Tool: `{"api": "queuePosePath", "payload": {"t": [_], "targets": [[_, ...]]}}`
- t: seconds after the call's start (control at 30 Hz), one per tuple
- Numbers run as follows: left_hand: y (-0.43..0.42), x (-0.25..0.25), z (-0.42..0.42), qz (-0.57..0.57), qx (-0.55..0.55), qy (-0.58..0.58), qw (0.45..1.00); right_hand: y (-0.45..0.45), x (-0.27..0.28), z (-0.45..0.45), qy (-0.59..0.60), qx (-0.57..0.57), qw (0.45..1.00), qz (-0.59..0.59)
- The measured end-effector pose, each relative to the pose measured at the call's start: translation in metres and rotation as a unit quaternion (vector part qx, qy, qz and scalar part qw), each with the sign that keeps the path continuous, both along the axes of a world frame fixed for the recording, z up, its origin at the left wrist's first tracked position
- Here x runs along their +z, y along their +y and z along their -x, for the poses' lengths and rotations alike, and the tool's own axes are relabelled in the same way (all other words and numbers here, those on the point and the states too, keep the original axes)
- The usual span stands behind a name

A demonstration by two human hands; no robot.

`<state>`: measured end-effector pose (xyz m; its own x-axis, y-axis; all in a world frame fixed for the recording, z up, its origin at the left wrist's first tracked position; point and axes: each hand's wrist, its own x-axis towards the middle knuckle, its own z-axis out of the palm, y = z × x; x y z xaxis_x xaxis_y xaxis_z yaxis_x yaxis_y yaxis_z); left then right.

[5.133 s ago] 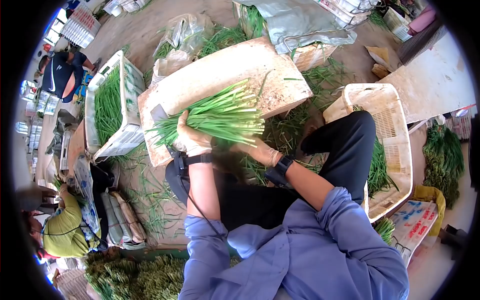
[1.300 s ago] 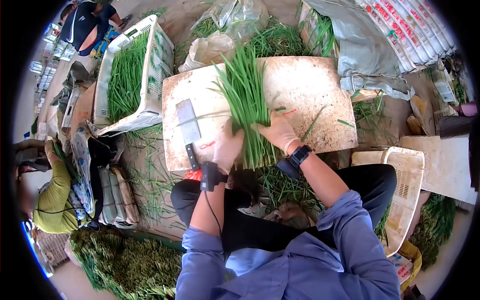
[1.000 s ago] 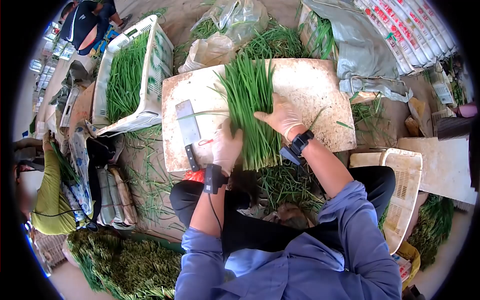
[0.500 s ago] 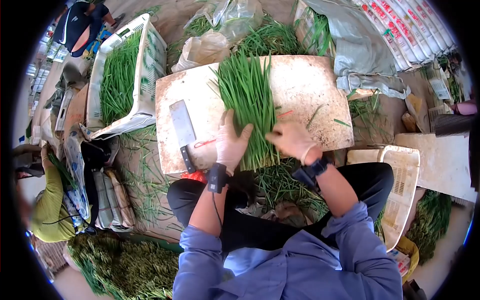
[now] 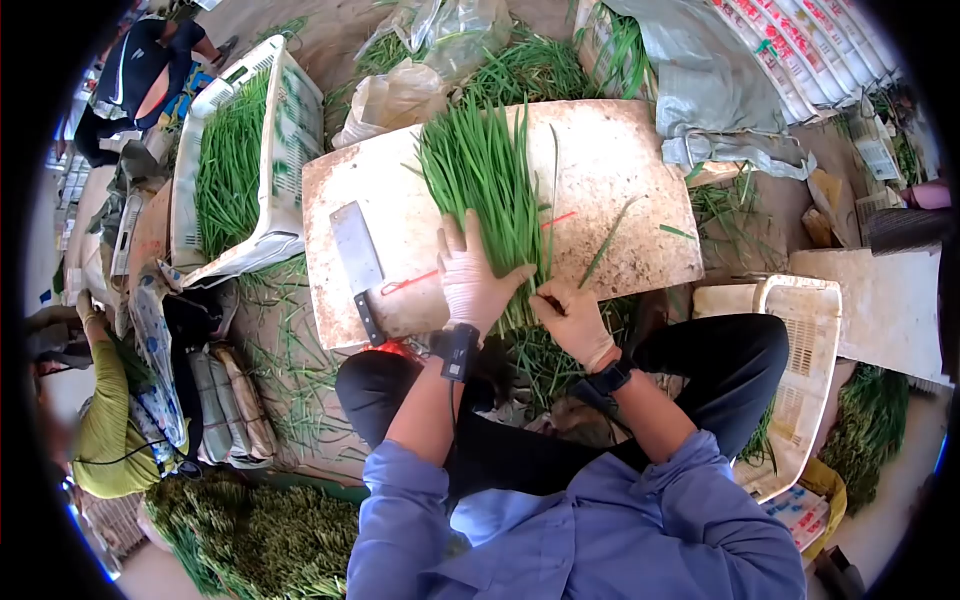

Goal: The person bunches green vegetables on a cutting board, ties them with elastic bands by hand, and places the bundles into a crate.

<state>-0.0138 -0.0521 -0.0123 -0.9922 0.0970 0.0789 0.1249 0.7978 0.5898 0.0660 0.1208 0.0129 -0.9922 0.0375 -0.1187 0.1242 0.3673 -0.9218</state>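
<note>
A bunch of garlic chives point(image 5: 480, 170) lies lengthwise on a stained pale board point(image 5: 620, 160) in front of me. My left hand point(image 5: 472, 280), in a thin glove, rests flat over the lower part of the bunch, fingers stretched and thumb apart. At the bunch's lower right edge, my gloved right hand point(image 5: 572, 318) has thumb and forefinger pinched together. A single chive blade point(image 5: 554, 175) runs down toward those fingertips; the exact contact is hard to see. Red tie point(image 5: 412, 281) shows on both sides of the bunch, passing beneath it. A cleaver point(image 5: 357, 255) lies to the left.
A white crate point(image 5: 285, 160) of chives stands at the left, with another person bent behind it. Someone in a green sleeve point(image 5: 110, 400) sits far left. Loose chives point(image 5: 525, 75) lie beyond the board. An off-white basket point(image 5: 800, 400) stands by my right knee.
My right hand has moved down and left, toward me, and its fingers are now pinched. One chive blade stands apart from the bunch. My left thumb has shifted lower and right.
</note>
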Motion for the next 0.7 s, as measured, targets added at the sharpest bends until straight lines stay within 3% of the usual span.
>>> {"api": "queuePosePath", "payload": {"t": [0.07, 0.17, 0.2, 0.23, 0.3, 0.4, 0.5, 0.57, 0.6, 0.7], "targets": [[0.003, -0.002, -0.002, 0.035, 0.008, -0.003, 0.999, 0.004, 0.010, -0.010, -0.034, 0.037, 0.998, 0.037], [0.009, -0.008, -0.002, 0.060, 0.013, -0.001, 0.998, 0.016, 0.010, -0.033, -0.027, 0.138, 0.990, -0.004], [0.010, -0.009, -0.002, 0.064, 0.015, -0.007, 0.998, 0.025, 0.005, -0.040, 0.009, 0.216, 0.974, -0.073], [0.011, -0.010, -0.001, 0.069, 0.018, -0.013, 0.997, 0.033, 0.004, -0.050, -0.033, 0.321, 0.923, -0.212], [0.010, -0.012, -0.003, 0.067, 0.019, -0.013, 0.997, 0.046, 0.009, -0.058, -0.153, 0.512, 0.766, -0.358], [0.011, -0.015, 0.001, 0.087, 0.016, -0.031, 0.996, 0.055, 0.030, -0.061, -0.215, 0.525, 0.765, -0.305], [0.009, -0.019, 0.002, 0.086, 0.010, -0.038, 0.995, 0.029, 0.023, -0.054, 0.088, 0.327, 0.911, -0.236], [0.009, -0.020, 0.003, 0.090, 0.010, -0.044, 0.995, 0.003, 0.029, -0.035, 0.289, 0.211, 0.893, -0.271], [0.010, -0.020, 0.003, 0.092, 0.010, -0.046, 0.995, -0.006, 0.029, -0.027, 0.326, 0.198, 0.875, -0.299], [0.010, -0.021, 0.003, 0.097, 0.011, -0.048, 0.994, -0.016, 0.001, -0.026, 0.231, 0.208, 0.864, -0.397]]}}
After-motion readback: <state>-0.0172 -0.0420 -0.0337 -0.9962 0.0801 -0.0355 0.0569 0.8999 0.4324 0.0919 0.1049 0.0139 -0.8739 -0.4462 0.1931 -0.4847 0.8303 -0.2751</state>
